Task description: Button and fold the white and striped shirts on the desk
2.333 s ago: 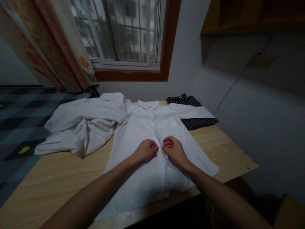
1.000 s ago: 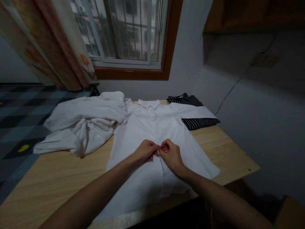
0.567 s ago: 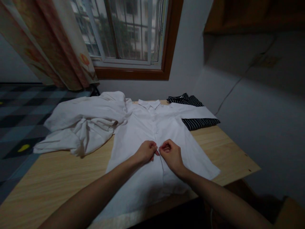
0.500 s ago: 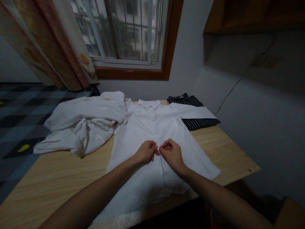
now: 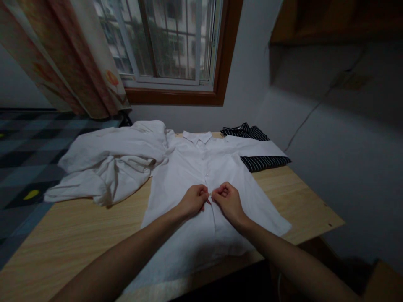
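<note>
A white button-up shirt (image 5: 185,247) lies spread front side up, its collar (image 5: 197,136) toward the window and one sleeve (image 5: 261,146) stretched out to the right. At the middle of its front placket, my left hand (image 5: 195,198) pinches the fabric edge from the left. Facing it closely, my right hand (image 5: 229,202) pinches the placket from the right, fingertips almost touching the left ones. Whatever button sits between the fingertips is too small to make out clearly. Both hands are closed.
Crumpled white cloth (image 5: 116,151) lies heaped at the left of the wooden table (image 5: 302,197). A folded black garment with white stripes (image 5: 267,162) rests at the back right, partly under the sleeve. Behind stand a window (image 5: 170,42) and a curtain (image 5: 75,58).
Both hands have shifted slightly away from me along the placket, and the fingertips have come a little closer together. The shirt and other cloths stay put.
</note>
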`<action>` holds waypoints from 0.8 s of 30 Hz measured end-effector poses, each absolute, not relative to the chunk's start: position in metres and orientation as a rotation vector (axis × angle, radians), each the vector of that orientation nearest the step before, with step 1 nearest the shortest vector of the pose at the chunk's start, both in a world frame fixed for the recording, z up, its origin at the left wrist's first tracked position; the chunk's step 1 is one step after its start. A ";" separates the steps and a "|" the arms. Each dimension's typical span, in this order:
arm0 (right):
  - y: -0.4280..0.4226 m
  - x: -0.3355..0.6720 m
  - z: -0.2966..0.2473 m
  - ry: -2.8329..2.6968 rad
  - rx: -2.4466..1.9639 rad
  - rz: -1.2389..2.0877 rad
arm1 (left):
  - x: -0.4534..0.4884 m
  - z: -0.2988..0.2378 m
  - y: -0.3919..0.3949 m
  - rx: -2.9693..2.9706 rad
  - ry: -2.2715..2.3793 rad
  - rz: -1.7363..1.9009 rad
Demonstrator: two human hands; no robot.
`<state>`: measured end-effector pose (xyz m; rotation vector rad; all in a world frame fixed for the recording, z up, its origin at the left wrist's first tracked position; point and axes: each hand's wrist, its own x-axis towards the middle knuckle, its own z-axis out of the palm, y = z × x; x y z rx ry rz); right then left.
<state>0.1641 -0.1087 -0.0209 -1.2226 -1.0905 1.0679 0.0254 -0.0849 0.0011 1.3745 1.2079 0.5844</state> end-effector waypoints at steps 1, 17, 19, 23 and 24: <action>-0.106 0.166 -0.020 -1.021 -1.186 1.175 | 0.024 0.001 -0.085 1.431 1.221 0.586; -0.115 0.256 -0.020 -2.220 -1.555 0.215 | -0.016 0.020 -0.097 2.658 0.976 0.141; -0.130 0.268 -0.027 -2.386 -1.596 0.217 | -0.024 0.017 -0.101 2.642 0.903 -0.020; -0.166 0.278 -0.036 -2.499 -1.531 0.213 | -0.038 0.016 -0.113 2.633 0.850 -0.123; -0.172 0.281 -0.036 -2.507 -1.508 0.238 | -0.040 0.017 -0.116 2.630 0.839 -0.133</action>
